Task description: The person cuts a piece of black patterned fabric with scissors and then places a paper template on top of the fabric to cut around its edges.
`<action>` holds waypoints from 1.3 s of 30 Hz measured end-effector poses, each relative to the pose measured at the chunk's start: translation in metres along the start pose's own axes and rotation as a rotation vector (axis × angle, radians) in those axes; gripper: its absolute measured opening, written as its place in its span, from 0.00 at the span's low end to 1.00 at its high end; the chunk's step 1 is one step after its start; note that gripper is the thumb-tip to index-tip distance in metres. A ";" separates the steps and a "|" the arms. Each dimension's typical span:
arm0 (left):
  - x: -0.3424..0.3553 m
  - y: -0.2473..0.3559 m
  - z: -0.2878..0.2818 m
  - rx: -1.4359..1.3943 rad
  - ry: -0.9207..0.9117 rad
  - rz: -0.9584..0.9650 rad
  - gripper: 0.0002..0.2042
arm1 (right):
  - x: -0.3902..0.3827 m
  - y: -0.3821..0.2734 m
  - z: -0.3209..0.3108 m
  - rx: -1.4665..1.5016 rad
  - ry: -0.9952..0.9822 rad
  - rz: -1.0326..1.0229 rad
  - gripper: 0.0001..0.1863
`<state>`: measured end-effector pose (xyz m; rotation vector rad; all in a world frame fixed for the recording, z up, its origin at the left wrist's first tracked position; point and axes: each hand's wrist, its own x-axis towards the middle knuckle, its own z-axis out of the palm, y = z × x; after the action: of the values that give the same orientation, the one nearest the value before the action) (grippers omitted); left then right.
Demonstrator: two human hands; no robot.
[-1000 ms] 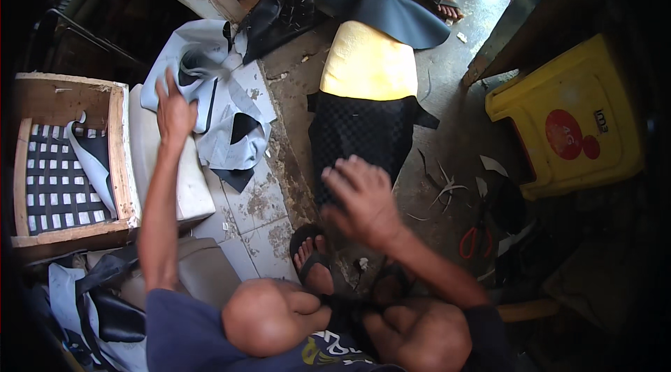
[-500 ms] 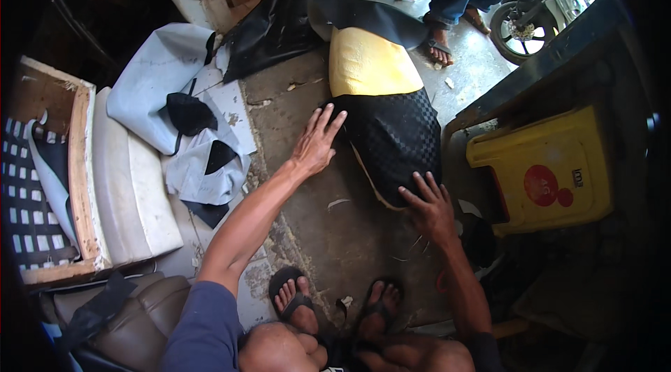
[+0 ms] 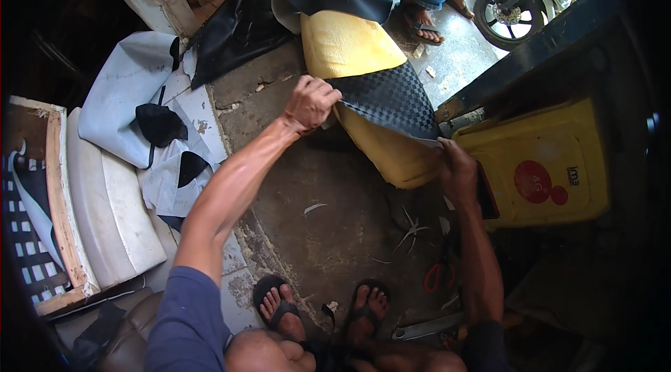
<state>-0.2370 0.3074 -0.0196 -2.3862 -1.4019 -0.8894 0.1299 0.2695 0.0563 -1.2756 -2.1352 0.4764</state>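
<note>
A yellow foam seat cushion [image 3: 349, 45] lies on the brown floor in front of me. Across its middle stretches a black checkered vinyl sheet [image 3: 393, 94], its near edge raised off the foam. My left hand [image 3: 312, 103] is closed in a pinch on the sheet's left corner. At the sheet's right end, my right hand [image 3: 458, 166] is closed on the other corner; its fingers are partly in shadow. Bare foam shows below the lifted edge.
A yellow plastic container [image 3: 535, 162] stands at right. Red-handled scissors [image 3: 439, 275] lie near my right forearm. White-grey vinyl pieces [image 3: 126, 96] and a white padded cushion [image 3: 105, 197] are at left. Black sheeting [image 3: 244, 29] lies beyond. A person's sandalled foot [image 3: 423, 24] and a motorcycle wheel [image 3: 510, 15] are at the back.
Both hands, earlier spread flat on the checkered vinyl, now grip its corners. The sheet's near edge has been lifted and drawn away from me, baring the foam's near end. My view has shifted slightly.
</note>
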 end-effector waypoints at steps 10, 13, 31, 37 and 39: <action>-0.141 0.084 -0.140 -0.018 -0.218 -0.061 0.06 | -0.168 -0.103 -0.010 0.059 -0.505 -0.185 0.19; -0.229 0.098 -0.133 -0.024 -0.376 -0.194 0.06 | -0.235 -0.118 0.048 0.308 -0.612 -0.059 0.17; -0.312 0.135 -0.101 -0.147 -0.135 -1.824 0.28 | -0.135 -0.026 0.128 -0.385 -0.153 -0.124 0.23; -0.298 0.132 -0.094 -0.285 -0.052 -1.715 0.23 | -0.153 -0.001 0.129 -0.222 -0.373 -0.093 0.26; -0.293 0.136 -0.095 -0.101 -0.087 -1.538 0.22 | -0.146 -0.002 0.132 -0.344 -0.219 -0.027 0.25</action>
<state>-0.2622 -0.0155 -0.1092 -0.9596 -3.2155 -1.0315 0.0943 0.1400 -0.0871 -1.4308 -2.4958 0.2516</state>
